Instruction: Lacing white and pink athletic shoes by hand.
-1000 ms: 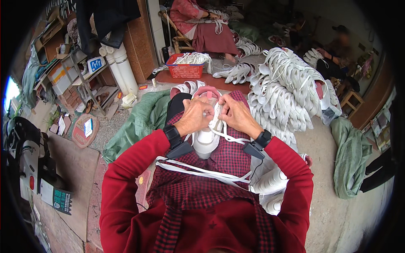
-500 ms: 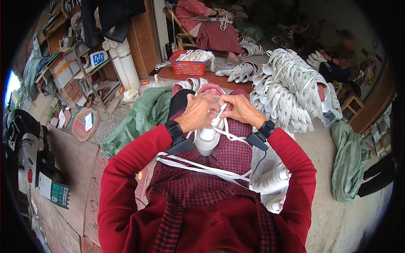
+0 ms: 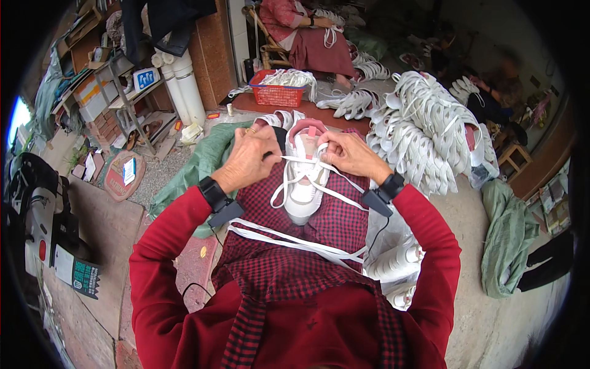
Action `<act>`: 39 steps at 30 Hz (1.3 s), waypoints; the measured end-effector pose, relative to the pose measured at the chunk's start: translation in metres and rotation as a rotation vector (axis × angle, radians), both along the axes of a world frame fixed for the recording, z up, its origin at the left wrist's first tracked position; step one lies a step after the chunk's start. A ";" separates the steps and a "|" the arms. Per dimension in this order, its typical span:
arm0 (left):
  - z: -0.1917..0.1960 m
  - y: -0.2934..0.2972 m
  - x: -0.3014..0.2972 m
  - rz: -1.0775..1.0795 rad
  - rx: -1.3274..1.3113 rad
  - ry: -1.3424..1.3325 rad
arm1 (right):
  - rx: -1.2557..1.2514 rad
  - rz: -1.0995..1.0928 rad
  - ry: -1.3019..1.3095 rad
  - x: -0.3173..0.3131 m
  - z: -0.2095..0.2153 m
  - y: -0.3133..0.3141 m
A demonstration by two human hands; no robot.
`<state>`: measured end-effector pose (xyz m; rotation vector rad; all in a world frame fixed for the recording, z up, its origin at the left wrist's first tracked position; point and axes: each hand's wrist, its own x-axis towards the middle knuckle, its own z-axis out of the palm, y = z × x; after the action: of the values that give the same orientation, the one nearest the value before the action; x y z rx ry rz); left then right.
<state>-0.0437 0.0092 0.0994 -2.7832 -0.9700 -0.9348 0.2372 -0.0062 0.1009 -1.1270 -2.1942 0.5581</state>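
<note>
Lacing a white shoe (image 3: 304,178) on the lap, over a red-and-black checked apron (image 3: 307,270). Shoe sits upright between both hands, toe toward the body, pink tongue and collar pointing away.

Left hand (image 3: 249,157): fingers curled shut, pinching a white lace (image 3: 295,161) at the left side of the eyelets. Ring visible on one finger. Black band on the wrist, a dark clip-on unit just below it on the red sleeve.

Right hand (image 3: 347,154): also closed, pinching the lace at the upper right of the shoe, near the tongue. Same band and clip unit on that wrist.

Lace runs taut between both hands across the top eyelets; loose ends loop down over the toe. More flat white laces (image 3: 289,240) lie across the apron below the shoe.

Around: big heap of white shoes (image 3: 424,129) to the right, red basket (image 3: 276,93) of white pieces ahead, green sack (image 3: 196,166) on the floor left. Another person (image 3: 307,31) sits in a chair farther off, holding a shoe.
</note>
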 end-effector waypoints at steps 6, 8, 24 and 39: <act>0.013 -0.008 0.021 -0.102 0.180 -0.058 | 0.715 0.166 0.024 -0.040 0.007 0.006; 0.011 -0.008 0.022 -0.130 0.207 -0.060 | 0.399 0.159 -0.019 -0.031 0.006 0.002; -0.020 0.032 0.084 -0.150 -0.111 -0.003 | -0.071 -0.106 0.682 -0.007 -0.071 -0.037; -0.033 0.031 0.043 -0.522 -0.415 -0.449 | 0.140 -0.371 0.208 -0.026 -0.036 -0.025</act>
<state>-0.0004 0.0406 0.0666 -3.3417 -0.4991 -1.6490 0.2117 -0.0316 0.0654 -1.2967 -1.7618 0.3375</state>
